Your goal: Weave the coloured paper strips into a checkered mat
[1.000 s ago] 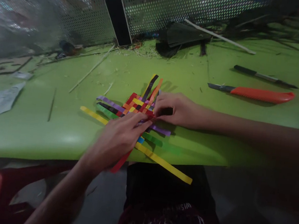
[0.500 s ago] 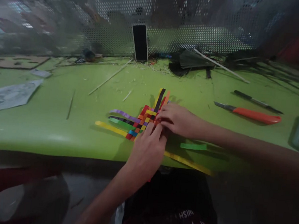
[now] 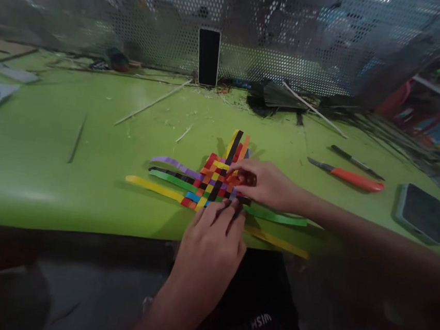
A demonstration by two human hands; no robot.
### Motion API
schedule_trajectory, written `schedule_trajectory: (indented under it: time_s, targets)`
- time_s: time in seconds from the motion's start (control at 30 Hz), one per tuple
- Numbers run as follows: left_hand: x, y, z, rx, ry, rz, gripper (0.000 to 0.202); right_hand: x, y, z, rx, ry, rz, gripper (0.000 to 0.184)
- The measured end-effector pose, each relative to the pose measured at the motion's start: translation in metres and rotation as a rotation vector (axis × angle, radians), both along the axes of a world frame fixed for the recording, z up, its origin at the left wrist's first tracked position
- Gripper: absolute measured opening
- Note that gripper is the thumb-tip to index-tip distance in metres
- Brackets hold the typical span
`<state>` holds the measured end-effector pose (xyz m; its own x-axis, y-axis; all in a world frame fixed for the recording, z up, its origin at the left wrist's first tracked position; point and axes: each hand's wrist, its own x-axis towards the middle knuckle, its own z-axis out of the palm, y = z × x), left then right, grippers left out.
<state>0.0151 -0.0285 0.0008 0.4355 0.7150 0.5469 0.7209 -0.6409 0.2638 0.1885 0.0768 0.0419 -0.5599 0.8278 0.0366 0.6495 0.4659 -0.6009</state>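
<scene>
A mat woven from coloured paper strips [image 3: 215, 177] lies near the front edge of the green table [image 3: 87, 173]. Loose ends of purple, green, black and yellow strips stick out to the left, and a green strip [image 3: 277, 217] and a yellow strip [image 3: 278, 241] trail to the right. My left hand [image 3: 212, 242] lies over the mat's near edge, fingers stretched out on the strip ends. My right hand [image 3: 265, 182] reaches in from the right and pinches strips at the mat's right side.
An orange-handled utility knife [image 3: 349, 176] and a dark pen-like tool [image 3: 356, 161] lie to the right. A phone [image 3: 420, 212] lies flat at far right. Another phone [image 3: 208, 56] leans on the perforated metal screen at the back. Thin sticks and scraps litter the table.
My left hand has drawn back toward the table edge. My right hand stays at the mat's right side. The green strip now shows longer on the right. The camera view has shifted.
</scene>
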Motion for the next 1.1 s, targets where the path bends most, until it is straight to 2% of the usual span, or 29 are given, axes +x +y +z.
schedule_trajectory:
  time_s: [0.2,0.33,0.43,0.63,0.83,0.97,1.1]
  targets:
    - [0.007,-0.004,0.008,-0.039,0.132,0.048,0.030,0.019,-0.001,-0.010,0.027,0.190,0.061,0.032]
    - [0.002,0.009,0.011,-0.067,0.136,-0.048,0.021,0.024,-0.001,-0.019,0.058,0.280,0.055,0.032]
    - [-0.007,0.015,0.008,-0.132,0.076,-0.131,0.023,0.024,-0.002,-0.025,0.106,0.323,0.054,0.026]
    - [-0.028,0.016,0.007,-0.243,0.065,-0.236,0.048,0.025,-0.003,-0.028,0.205,0.290,0.063,0.027]
    - [-0.034,0.023,0.012,-0.309,0.026,-0.263,0.076,0.026,0.000,-0.018,0.390,0.128,0.252,0.014]
    - [-0.032,0.025,0.012,-0.343,0.017,-0.266,0.076,0.029,-0.002,-0.015,0.447,0.004,0.307,0.019]
    - [-0.031,0.027,0.010,-0.359,-0.018,-0.305,0.067,0.032,-0.002,-0.017,0.475,0.018,0.302,0.019]
